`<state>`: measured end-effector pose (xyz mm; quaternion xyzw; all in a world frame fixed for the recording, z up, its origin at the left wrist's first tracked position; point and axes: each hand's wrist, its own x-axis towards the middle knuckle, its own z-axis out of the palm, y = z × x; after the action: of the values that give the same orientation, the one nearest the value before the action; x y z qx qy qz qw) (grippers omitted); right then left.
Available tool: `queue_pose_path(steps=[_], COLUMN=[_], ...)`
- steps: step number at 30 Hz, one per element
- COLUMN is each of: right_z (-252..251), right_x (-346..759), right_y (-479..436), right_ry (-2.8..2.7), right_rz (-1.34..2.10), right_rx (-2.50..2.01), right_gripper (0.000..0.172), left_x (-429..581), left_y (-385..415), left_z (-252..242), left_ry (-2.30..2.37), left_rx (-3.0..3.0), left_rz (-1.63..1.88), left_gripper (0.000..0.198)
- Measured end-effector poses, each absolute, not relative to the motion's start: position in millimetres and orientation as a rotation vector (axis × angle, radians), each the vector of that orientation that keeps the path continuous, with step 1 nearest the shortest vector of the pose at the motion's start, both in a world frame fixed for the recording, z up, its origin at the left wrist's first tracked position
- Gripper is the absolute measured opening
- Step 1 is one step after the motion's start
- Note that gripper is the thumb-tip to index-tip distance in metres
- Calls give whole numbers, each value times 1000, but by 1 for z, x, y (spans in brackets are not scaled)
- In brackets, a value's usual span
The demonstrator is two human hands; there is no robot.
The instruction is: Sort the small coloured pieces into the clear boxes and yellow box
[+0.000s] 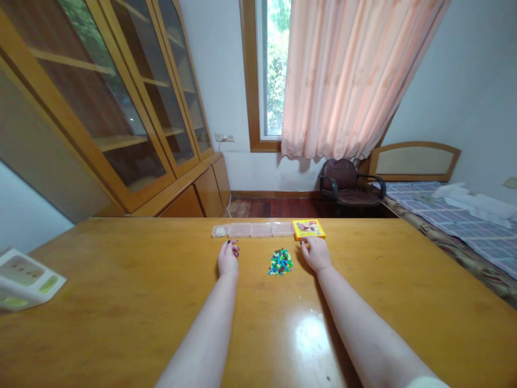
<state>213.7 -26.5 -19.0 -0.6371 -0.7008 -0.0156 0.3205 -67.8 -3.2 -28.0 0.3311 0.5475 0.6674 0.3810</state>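
A small pile of loose plastic pieces [280, 262] in blue, green, yellow, white and dark brown lies on the wooden table [258, 334] between my hands. To its left, my left hand [228, 260] rests on the table with loosely bent fingers apart, just in front of a row of clear plastic trays [261, 230]. A pale piece [220, 231] sits in the leftmost tray. On the other side, my right hand [316, 253] lies with its fingers apart at the front edge of a yellow printed box [309, 229]; I cannot tell whether they touch it. Nothing shows in either hand.
A white object with green parts [30, 280] stands at the table's left edge. Beyond the table are a glass-fronted cabinet [149, 86], a brown armchair [349, 183] and a pink curtain [347, 75]. A bed [468, 215] is to the right.
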Motion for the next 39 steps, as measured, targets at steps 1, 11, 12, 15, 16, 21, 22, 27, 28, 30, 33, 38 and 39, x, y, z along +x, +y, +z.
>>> queue_pose_path(steps=[1,11,12,15,16,21,22,27,28,30,33,38,39], right_z=[-19,-6,-4,-2,-3,-9,-11,-12,-11,-9,-8,-9,-9], right_x=[209,178,178,176,175,168,167,169,168,167,166,166,166], right_y=[-30,-32,-33,-35,-36,-34,-33,-31,-31,-33,-35,-35,-35], right_ry=[-1871,-1639,-1662,-1708,-1718,-1766,-1754,-1675,-1699,-1780,-1874,-1853,-1848], right_rz=[69,625,667,659,645,597,591,544,538,529,505,490,489], right_rx=[-1662,-1861,-1828,-1772,-1755,-1671,-1664,-1678,-1675,-1667,-1676,-1700,-1708], right_gripper=[34,22,23,25,24,24,25,31,33,35,36,28,27], left_x=[-62,-13,-11,-5,-3,1,1,1,0,1,1,1,1], left_y=[-4,-17,-23,-40,-45,-51,-51,-48,-47,-46,-46,-46,-46], left_z=[-30,-26,-23,-13,-10,-7,-8,-12,-13,-13,-12,-10,-10], left_ry=[1403,1378,1356,1307,1280,1253,1281,1372,1402,1481,1568,1591,1604], left_rx=[801,1592,1751,2141,2217,2358,2356,2330,2318,2288,2257,2234,2222], left_rz=[1728,1136,1040,684,559,275,276,325,340,358,360,370,379], left_gripper=[30,30,36,55,60,62,62,66,66,64,60,54,53])
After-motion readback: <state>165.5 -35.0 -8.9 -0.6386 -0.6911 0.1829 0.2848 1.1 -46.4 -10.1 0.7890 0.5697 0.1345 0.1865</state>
